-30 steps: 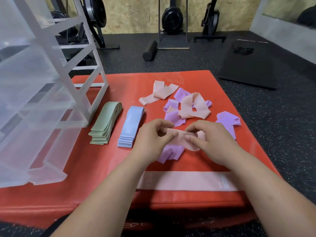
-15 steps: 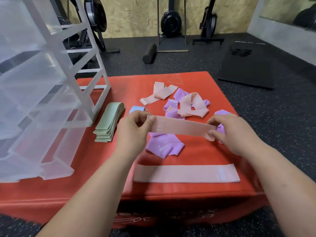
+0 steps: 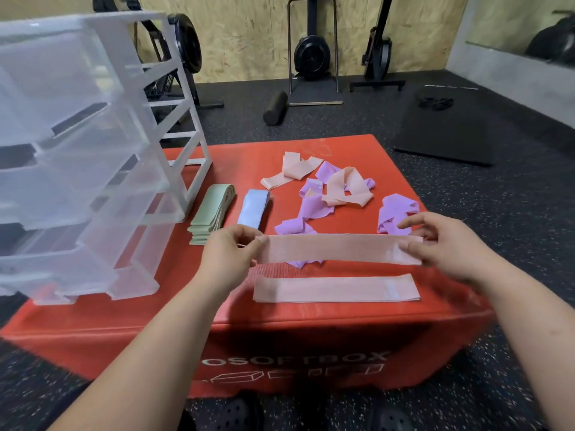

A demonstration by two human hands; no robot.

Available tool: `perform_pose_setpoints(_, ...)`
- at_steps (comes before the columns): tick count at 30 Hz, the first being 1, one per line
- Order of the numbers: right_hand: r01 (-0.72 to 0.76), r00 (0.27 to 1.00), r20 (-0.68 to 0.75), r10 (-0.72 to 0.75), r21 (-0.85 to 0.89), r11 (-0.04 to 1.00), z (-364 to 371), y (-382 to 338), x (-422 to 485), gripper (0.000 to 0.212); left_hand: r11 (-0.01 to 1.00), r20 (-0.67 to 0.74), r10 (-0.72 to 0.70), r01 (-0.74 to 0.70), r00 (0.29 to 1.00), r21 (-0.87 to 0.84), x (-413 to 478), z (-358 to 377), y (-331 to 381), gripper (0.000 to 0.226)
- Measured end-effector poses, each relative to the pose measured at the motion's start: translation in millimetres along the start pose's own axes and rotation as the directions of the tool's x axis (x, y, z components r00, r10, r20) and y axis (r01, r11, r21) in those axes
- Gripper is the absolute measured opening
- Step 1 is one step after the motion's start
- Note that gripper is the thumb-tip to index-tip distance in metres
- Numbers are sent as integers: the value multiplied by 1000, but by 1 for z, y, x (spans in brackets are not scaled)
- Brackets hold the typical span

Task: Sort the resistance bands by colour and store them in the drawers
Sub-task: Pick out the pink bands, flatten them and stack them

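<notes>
A pink band [image 3: 336,248] is stretched flat between my hands above the red soft box [image 3: 242,325]. My left hand [image 3: 228,256] pinches its left end and my right hand [image 3: 448,244] pinches its right end. Just below it a second pink band [image 3: 336,289] lies flat near the box's front edge. A green stack [image 3: 213,213] and a blue stack [image 3: 253,208] lie side by side further left. Loose pink bands [image 3: 345,189] and purple bands [image 3: 395,213] are tangled behind my hands. The clear plastic drawer unit [image 3: 77,157] stands on the left of the box.
Gym floor surrounds the box, with a black foam roller [image 3: 275,107], a black mat [image 3: 448,126] at the right and exercise machines along the wooden back wall. My dark shoes [image 3: 239,413] show below the box's front face.
The pink band was bunched between my hands, then pulled out to full length. My hands have moved apart and lowered it toward the pink band lying flat.
</notes>
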State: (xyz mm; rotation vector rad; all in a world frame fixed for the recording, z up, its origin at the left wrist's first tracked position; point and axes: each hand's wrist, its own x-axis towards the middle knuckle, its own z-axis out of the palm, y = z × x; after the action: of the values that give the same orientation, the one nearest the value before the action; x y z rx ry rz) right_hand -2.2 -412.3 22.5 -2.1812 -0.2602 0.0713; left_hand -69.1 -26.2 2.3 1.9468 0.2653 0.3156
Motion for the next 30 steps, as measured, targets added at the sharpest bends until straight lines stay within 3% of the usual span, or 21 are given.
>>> perform_pose_setpoints(3,-58,998,20,57,78,995,4,4,-10,32,997,14,-10,8,1000,78,-7,-5,-6,8)
perform_pose_setpoints(6,-85,996,31,83,51,995,7,8,-16,34,981,10,-5,3,1000,192,-12,-9,-9,13)
perform_pose_setpoints(12,-56,998,24,62,-219,974,18,6,-21,33,820,86,109,-138,990,555,-24,-8,-10,14)
perform_pose_setpoints(30,-6,997,69,43,-462,887,21,10,-21,33,647,222,75,-217,972,731,-16,9,-19,12)
